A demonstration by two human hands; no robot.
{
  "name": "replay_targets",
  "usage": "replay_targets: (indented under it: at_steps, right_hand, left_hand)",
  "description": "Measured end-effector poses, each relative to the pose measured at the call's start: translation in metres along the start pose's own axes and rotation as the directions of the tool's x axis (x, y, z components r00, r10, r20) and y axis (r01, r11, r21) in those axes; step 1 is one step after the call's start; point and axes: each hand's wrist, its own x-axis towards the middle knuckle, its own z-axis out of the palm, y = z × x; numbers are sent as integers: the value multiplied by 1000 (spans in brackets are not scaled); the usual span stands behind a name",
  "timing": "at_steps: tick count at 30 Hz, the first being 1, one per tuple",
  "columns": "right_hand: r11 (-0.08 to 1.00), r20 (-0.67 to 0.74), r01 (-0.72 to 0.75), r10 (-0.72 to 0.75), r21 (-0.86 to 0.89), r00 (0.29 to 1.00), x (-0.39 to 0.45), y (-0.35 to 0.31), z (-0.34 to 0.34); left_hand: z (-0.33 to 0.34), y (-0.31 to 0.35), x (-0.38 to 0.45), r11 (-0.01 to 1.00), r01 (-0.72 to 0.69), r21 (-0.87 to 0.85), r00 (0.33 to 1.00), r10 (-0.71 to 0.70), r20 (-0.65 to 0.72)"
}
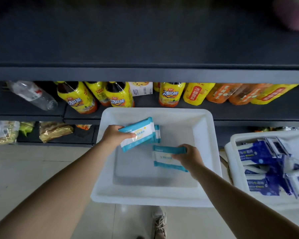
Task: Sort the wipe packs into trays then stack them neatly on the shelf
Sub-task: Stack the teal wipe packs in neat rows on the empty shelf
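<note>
The teal wipe packs look soft, light and slick in their film, best pinched at an end seam: the left hand (115,135) grips what seem two stacked packs (140,133) above the white tray (155,197), and the right hand (190,156) clasps a third pack (164,157) low inside it. One more tray (231,152) to the right holds a heap of dark blue packs (266,169), too jumbled to count, with drink bottles (117,95) lining the shelf (248,112) behind.

Shop, shelves (145,73) stocked with drink bottles (169,94)

Dark shelf (248,111) bearing yellow tea bottles (79,99), clear bottle (33,94), perhaps a white tray's (212,135) far edge
</note>
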Motion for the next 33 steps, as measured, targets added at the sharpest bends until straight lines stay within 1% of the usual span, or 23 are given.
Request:
replay_targets:
  at_steps: [3, 7, 10, 13, 15, 19, 23, 25, 28, 30, 33]
  right_hand:
    - [996, -44, 82, -81, 36, 996, -31, -25, -21]
    - [972, -124, 174, -156, 155, 980, -81, -64, -49]
    - [942, -182, 269, -235, 198, 955, -122, -93, -70]
    - [907, -239, 382, -337, 177, 911, -165, -122, -95]
    - [874, -274, 464, -416, 141, 867, -197, -141, -114]
    - [809, -316, 565, -500, 163, 806, -255, -177, -152]
    - [728, -396, 677, -593, 109, 701, -307, -218, -190]
    - [699, -418, 709, -619, 92, 664, -330, -238, -209]
    - [657, -454, 741, -622, 139, 637, -354, -267, -235]
    - [615, -472, 772, -639, 160, 607, -362, -283, -253]
    - [590, -494, 793, -649, 151, 578, -363, -304, -277]
  left_hand:
    - [-22, 29, -34, 997, -56, -59, 998, 54, -30]
    - [-54, 66, -90, 978, -153, -144, 987, 145, -70]
    - [-80, 91, -138, 962, -223, -159, 973, 208, -105]
    - [-107, 115, -178, 944, -285, -167, 956, 268, -117]
    - [-125, 136, -206, 923, -341, -179, 937, 321, -136]
    - [-159, 177, -261, 886, -434, -162, 895, 404, -189]
    - [-192, 213, -305, 843, -513, -163, 855, 482, -193]
    - [-207, 233, -325, 813, -558, -167, 827, 527, -196]
    - [-225, 265, -350, 771, -613, -175, 787, 577, -218]
    - [-232, 287, -362, 743, -648, -168, 757, 605, -247]
    - [-238, 321, -365, 691, -703, -167, 705, 648, -288]
